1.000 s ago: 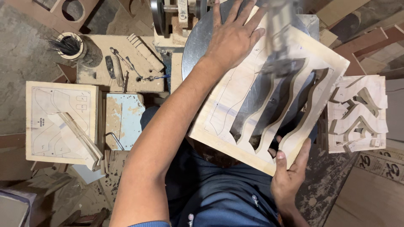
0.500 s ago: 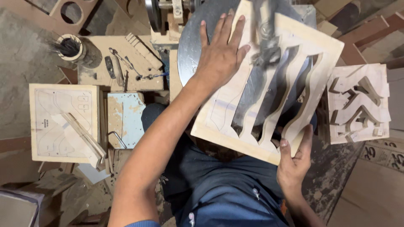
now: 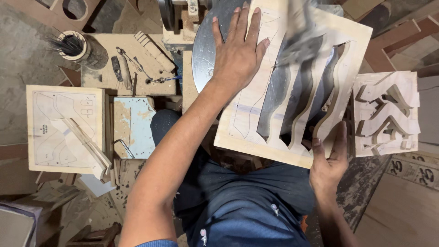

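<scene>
Wooden board (image 3: pixel 247 114) under left hand (image 3: pixel 235 52), right hand (image 3: pixel 330 158)

Left hand (image 3: pixel 236 52) flat (right hand (image 3: pixel 330 162) cupped)

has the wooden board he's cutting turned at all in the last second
Yes. The wooden board has rotated clockwise on the round metal table, its near edge swinging toward the stack of cut pieces.

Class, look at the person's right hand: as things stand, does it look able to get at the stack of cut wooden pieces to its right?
Probably yes. The right hand grips the wooden board's near corner, and the stack of cut pieces lies just beside it with nothing between, though it would have to let go first.
</scene>
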